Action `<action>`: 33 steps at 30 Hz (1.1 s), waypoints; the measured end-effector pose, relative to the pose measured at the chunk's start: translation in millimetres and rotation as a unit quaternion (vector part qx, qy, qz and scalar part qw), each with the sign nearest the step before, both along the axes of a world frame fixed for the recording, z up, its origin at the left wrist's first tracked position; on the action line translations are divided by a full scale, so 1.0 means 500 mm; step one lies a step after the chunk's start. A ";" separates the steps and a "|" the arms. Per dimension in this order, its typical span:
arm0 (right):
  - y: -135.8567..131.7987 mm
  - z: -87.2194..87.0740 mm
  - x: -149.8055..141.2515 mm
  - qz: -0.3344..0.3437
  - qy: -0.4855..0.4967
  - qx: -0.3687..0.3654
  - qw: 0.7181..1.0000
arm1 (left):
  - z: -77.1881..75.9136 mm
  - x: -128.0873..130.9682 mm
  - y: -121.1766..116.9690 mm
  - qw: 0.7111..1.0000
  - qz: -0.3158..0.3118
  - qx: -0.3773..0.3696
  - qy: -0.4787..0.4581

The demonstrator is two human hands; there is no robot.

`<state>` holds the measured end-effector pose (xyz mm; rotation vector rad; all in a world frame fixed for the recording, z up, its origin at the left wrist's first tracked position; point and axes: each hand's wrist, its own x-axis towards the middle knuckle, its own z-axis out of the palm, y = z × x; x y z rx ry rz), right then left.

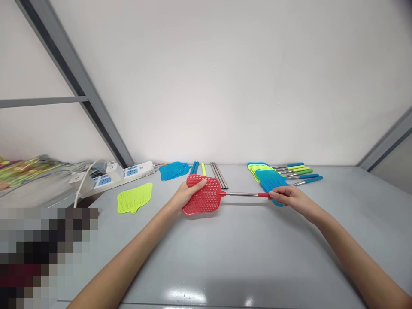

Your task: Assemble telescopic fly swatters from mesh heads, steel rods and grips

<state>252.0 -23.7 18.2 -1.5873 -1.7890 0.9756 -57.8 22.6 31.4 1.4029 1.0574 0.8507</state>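
Grey tabletop (206,266) stretches out beneath both forearms. Held level between the hands is a red plastic fly swatter (202,195): the left hand (188,193) closes around its mesh head, while the right hand (286,197) pinches the red grip of its steel handle (241,194). Farther away lie a lime swatter head (134,198) at left, steel rods (219,175) centre, and overlapping blue and lime swatters (268,180) at right.
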 end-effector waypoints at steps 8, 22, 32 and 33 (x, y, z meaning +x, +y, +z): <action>-0.002 -0.003 0.005 -0.004 -0.006 -0.034 0.999 | -0.042 0.015 -0.011 0.997 0.057 0.031 -0.035; 0.008 -0.034 0.023 0.045 0.124 -0.290 0.948 | -0.028 0.013 -0.020 0.993 0.055 0.089 0.056; 0.007 -0.026 0.024 0.076 0.139 -0.315 0.936 | -0.009 0.011 -0.021 0.991 0.050 0.096 0.078; 0.004 -0.020 0.019 0.079 0.135 -0.296 0.942 | -0.002 0.010 -0.021 0.991 0.052 0.096 0.079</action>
